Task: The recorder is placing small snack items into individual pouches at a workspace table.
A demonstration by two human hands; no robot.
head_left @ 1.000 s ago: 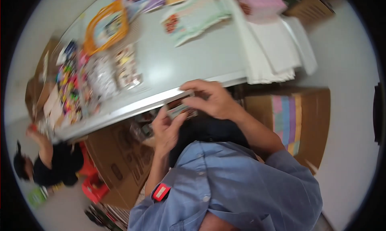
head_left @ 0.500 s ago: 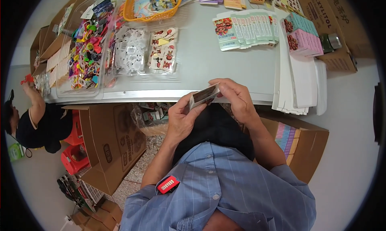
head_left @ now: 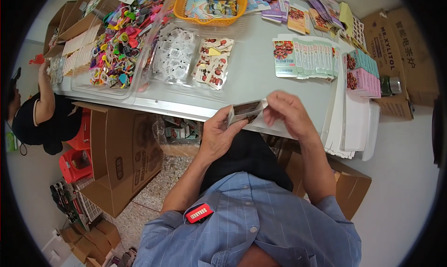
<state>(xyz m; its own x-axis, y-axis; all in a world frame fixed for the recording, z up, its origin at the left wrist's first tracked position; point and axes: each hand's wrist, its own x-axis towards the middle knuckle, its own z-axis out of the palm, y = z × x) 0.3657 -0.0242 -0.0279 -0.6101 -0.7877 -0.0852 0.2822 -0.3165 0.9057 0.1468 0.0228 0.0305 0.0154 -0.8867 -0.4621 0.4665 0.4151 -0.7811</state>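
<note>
My left hand (head_left: pixel 218 136) grips a small printed carton (head_left: pixel 247 112) just over the table's front edge, thumb along its near side. The carton stands opened out, with a dark inside showing and a pale flap at its right end. Beside that flap is my right hand (head_left: pixel 289 114), its fingers bent and apart with nothing seen in them; whether a fingertip touches the flap I cannot tell. Beyond my hands, a fanned row of flat mint-green cartons (head_left: pixel 307 57) lies on the table. Left of it, a clear tray holds white plastic pieces (head_left: pixel 174 53) and printed sticker cards (head_left: pixel 214 64).
Colourful small trinkets (head_left: pixel 118 48) fill a tray at left. An orange basket (head_left: pixel 209 21) stands at the back. Pink and green boxes (head_left: pixel 363 76) are stacked at right by a jar (head_left: pixel 390 85). Cardboard boxes (head_left: pixel 123 160) sit below the table. Another person (head_left: pixel 42 118) works at far left.
My right hand has drawn back to the right from the carton, and its fingers have spread. The carton looks more opened out. The whole view has shifted and turned slightly.
</note>
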